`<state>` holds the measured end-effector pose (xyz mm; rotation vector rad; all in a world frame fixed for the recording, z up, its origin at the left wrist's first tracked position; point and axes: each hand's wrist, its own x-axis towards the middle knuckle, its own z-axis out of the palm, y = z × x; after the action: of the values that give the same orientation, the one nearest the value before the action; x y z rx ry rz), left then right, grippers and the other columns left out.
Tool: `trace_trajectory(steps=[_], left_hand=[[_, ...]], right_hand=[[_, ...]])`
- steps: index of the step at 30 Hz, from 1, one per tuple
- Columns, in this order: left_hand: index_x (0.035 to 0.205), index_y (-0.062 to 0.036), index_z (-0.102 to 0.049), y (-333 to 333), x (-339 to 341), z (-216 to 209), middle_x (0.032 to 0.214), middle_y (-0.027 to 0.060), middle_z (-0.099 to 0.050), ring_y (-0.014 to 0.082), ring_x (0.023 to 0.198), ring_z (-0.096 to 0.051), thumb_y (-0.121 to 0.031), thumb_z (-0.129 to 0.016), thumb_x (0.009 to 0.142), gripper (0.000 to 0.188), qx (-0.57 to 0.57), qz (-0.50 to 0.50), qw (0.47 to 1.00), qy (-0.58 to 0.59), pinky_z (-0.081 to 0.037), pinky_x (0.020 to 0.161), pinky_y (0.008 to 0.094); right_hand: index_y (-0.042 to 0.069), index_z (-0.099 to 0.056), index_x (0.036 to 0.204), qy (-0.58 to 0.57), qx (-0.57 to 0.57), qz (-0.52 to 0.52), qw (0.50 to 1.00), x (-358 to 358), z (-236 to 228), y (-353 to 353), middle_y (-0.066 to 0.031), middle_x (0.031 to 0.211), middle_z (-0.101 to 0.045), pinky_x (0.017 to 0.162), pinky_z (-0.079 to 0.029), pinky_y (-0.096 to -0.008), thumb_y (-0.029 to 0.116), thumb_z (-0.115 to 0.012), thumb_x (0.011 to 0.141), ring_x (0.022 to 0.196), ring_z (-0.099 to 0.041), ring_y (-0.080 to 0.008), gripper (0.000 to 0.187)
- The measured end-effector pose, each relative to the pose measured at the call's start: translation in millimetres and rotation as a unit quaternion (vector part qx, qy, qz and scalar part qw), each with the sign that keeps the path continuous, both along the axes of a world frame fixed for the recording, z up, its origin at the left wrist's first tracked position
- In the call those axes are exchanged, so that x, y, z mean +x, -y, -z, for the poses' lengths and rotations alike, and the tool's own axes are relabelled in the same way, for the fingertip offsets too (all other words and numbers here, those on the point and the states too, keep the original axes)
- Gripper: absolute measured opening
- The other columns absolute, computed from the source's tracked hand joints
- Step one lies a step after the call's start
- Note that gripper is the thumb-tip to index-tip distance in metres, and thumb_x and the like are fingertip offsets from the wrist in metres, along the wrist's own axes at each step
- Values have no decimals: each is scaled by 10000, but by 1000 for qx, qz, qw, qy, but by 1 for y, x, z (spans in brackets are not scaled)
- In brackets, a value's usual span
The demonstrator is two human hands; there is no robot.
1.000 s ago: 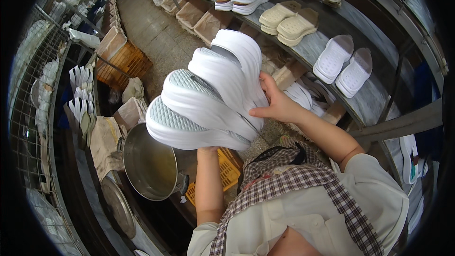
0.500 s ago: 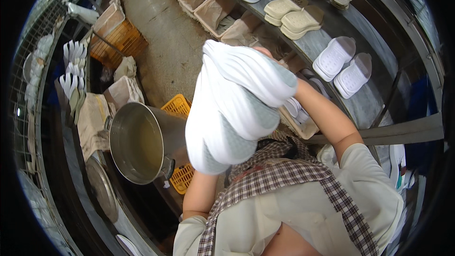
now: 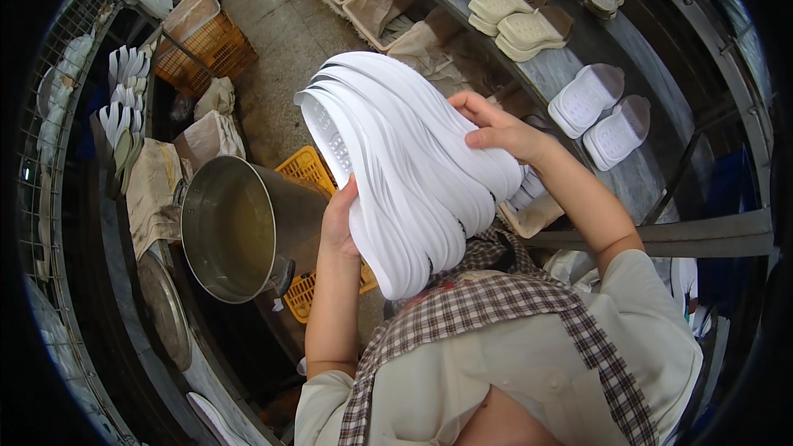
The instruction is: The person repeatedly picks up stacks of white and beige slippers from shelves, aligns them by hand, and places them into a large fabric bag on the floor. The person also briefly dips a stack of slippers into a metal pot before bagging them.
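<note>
A thick bundle of white shoe soles (image 3: 413, 165), nested one on another, is held in front of my chest. My left hand (image 3: 339, 219) grips its left side, with the thumb up along the edge and the other fingers hidden by the bundle. On the right side my right hand (image 3: 500, 128) is closed on the soles, its thumb and forefinger on top. The outermost sole, at the far left, shows a face with small raised dots or holes. My checked apron (image 3: 487, 297) is just below the bundle.
To the left a deep metal pot (image 3: 227, 231) holds yellowish liquid, beside a yellow crate (image 3: 306, 169) and a round metal lid (image 3: 165, 306). On the right a metal shelf carries beige soles (image 3: 533, 29) and white soles (image 3: 586, 99). Lined bins (image 3: 376, 8) stand along the aisle.
The bundle has turned, so its layered edges now face up and the dotted face shows at the left. Both hands, mostly hidden before, have come into view gripping its sides.
</note>
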<state>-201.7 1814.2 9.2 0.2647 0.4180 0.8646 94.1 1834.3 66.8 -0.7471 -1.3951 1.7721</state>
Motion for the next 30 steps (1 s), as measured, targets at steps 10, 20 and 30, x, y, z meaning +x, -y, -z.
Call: trace_trajectory(steps=[10, 20, 30], left_hand=[[1286, 78, -401, 4, 14, -4, 1137, 211, -571, 311, 972, -602, -331, -562, 877, 600, -58, -104, 984, -132, -525, 810, 378], [1353, 31, -296, -14, 19, 4, 1105, 200, -569, 289, 934, -595, -331, -571, 878, 658, 22, -46, 998, -45, -522, 730, 346], [1421, -15, -190, -16, 25, 27, 1073, 190, -568, 266, 896, -589, -331, -580, 879, 738, 71, -20, 978, 193, -519, 649, 314]], right_hand=[[6, -374, 1322, -79, -80, 84, 990, -29, -14, 16, -150, 1279, -475, 972, -398, -318, 175, -603, 838, 1138, -500, -192, 561], [-26, -267, 1399, -155, -176, 89, 968, -31, 43, 11, -229, 1274, -484, 830, -538, -345, 237, -585, 832, 1002, -607, -230, 701], [19, -505, 1251, -480, -354, 20, 803, -32, 106, 26, -149, 1102, -629, 762, -576, -317, 255, -393, 935, 909, -666, -182, 410]])
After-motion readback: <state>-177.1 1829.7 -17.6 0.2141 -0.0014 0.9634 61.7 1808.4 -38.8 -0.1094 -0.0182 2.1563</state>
